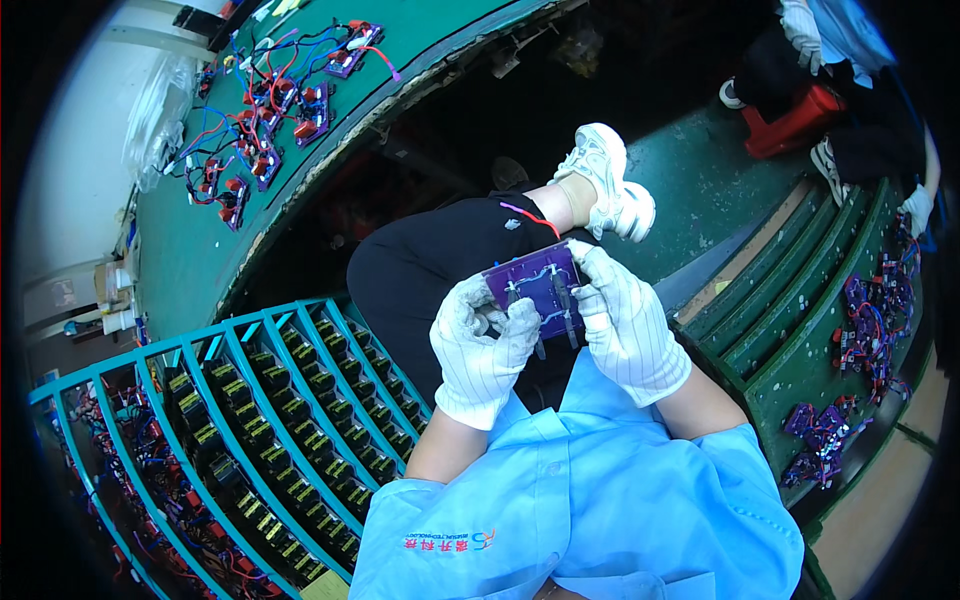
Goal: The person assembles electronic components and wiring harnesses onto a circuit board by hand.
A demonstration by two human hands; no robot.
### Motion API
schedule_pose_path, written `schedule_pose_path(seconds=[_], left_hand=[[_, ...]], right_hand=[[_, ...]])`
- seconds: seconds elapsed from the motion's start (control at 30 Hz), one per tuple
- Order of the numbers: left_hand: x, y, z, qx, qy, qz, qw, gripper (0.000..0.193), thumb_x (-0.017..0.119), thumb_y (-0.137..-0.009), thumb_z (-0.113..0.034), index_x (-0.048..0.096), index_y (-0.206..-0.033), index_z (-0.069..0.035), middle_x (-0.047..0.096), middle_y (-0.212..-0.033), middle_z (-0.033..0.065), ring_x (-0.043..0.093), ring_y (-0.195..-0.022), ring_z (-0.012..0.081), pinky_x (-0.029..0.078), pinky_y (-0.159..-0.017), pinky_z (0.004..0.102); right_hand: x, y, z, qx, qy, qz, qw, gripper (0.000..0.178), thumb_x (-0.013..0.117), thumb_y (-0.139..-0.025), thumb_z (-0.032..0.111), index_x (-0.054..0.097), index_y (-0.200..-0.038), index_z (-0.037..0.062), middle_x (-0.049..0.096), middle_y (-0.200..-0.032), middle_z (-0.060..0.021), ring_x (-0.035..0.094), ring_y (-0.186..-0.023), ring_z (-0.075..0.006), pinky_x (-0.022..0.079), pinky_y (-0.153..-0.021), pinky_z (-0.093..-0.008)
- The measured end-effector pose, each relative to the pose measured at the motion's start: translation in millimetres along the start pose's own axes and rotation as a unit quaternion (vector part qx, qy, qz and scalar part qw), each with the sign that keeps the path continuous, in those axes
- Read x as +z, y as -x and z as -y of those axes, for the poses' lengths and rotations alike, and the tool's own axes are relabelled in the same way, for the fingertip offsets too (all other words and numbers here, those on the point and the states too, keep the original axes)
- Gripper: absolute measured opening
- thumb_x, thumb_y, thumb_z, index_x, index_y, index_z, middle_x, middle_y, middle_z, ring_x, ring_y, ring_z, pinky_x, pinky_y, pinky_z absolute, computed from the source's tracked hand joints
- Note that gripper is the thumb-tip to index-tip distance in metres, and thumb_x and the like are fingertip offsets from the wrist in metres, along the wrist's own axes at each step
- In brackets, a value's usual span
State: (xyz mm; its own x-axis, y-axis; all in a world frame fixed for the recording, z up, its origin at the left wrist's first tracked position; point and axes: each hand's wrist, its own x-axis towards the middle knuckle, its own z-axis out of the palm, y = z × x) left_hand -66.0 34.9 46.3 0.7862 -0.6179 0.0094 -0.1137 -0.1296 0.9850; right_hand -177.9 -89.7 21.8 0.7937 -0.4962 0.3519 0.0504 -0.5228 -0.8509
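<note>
1. A purple circuit board (537,283) is held by both hands above the lap, close to the centre of the view. It is tilted, and a face marked with silvery lines and dark strips is turned toward the head camera.
2. The left hand (482,355), in a white striped glove, is closed on the left side of the board; the thumb is laid against the visible face.
3. The right hand (632,332), gloved likewise, is closed on the right side, with fingertips set at the upper right corner and along the edge. The grip is narrow on both sides.
4. A red and pink wire (531,216) is seen beyond the board's far edge; its point of attachment cannot be told.
5. At the left, a teal rack (165,347) is noted. Black components with yellow markings (250,430) are lined up in several of its lanes; wired assemblies are piled in the leftmost ones.
6. On the green workbench (440,30), wired purple boards (265,160) are grouped.
7. At the right, more wired boards (870,325) are placed beside a green slatted rack (800,310).
8. Near the upper right, a red stool (795,122) and a co-worker's gloved hand (803,32) are observed.
</note>
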Motion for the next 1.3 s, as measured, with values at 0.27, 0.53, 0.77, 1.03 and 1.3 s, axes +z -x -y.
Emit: schedule_pose_path(seconds=[0.27, 0.53, 0.77, 1.03, 1.3], left_hand=[[0, 0, 2, 0.048, -0.057, 0.023, 0.997, 0.032, 0.065, -0.082, -0.021, 0.055, -0.101, 0.003, 0.059, -0.083, 0.0051, 0.054, -0.071, 0.0082, 0.045, -0.067, 0.0218], [-12, -1, 10, 0.048, -0.187, 0.065, 0.979, 0.016, 0.055, -0.081, 0.0, 0.059, -0.096, 0.004, 0.062, -0.086, 0.0154, 0.062, -0.069, 0.0259, 0.049, -0.061, 0.0313], [-21, -2, 28, 0.305, -0.413, 0.048, 0.857, 0.023, 0.056, -0.078, 0.001, 0.06, -0.1, 0.002, 0.062, -0.099, 0.0163, 0.061, -0.087, 0.0273, 0.049, -0.077, 0.0352], [-20, 8, 59, 0.044, -0.197, 0.037, 0.979, 0.044, 0.055, -0.063, 0.007, 0.058, -0.107, 0.005, 0.06, -0.106, 0.0195, 0.057, -0.096, 0.0358, 0.046, -0.083, 0.0426], [-12, 3, 59, 0.014, -0.017, -0.048, 0.999, 0.028, 0.052, -0.079, 0.005, 0.056, -0.106, 0.005, 0.06, -0.102, 0.0181, 0.06, -0.094, 0.0296, 0.049, -0.081, 0.0374]], right_hand=[[2, -4, 16, 0.089, -0.093, -0.046, 0.991, 0.059, 0.071, -0.075, 0.033, 0.049, -0.112, -0.0069, 0.061, -0.089, -0.0123, 0.064, -0.075, -0.0171, 0.05, -0.066, -0.0255], [-1, -4, 11, 0.193, -0.15, -0.023, 0.969, 0.021, 0.055, -0.082, 0.012, 0.056, -0.095, -0.0043, 0.061, -0.076, -0.0143, 0.06, -0.063, -0.0261, 0.047, -0.06, -0.0309], [6, 15, -12, 0.307, -0.285, -0.044, 0.907, 0.021, 0.046, -0.089, 0.017, 0.053, -0.097, -0.0005, 0.051, -0.073, 0.0009, 0.048, -0.061, -0.0034, 0.041, -0.055, -0.0184], [-1, 4, -1, 0.394, -0.454, 0.02, 0.799, 0.032, 0.044, -0.091, 0.027, 0.052, -0.108, 0.0015, 0.054, -0.09, -0.0048, 0.051, -0.076, -0.009, 0.043, -0.068, -0.0231], [17, 8, 2, 0.296, -0.499, -0.12, 0.805, 0.053, 0.057, -0.083, 0.038, 0.045, -0.116, -0.0014, 0.052, -0.077, 0.0001, 0.046, -0.062, -0.0035, 0.039, -0.056, -0.0157]])
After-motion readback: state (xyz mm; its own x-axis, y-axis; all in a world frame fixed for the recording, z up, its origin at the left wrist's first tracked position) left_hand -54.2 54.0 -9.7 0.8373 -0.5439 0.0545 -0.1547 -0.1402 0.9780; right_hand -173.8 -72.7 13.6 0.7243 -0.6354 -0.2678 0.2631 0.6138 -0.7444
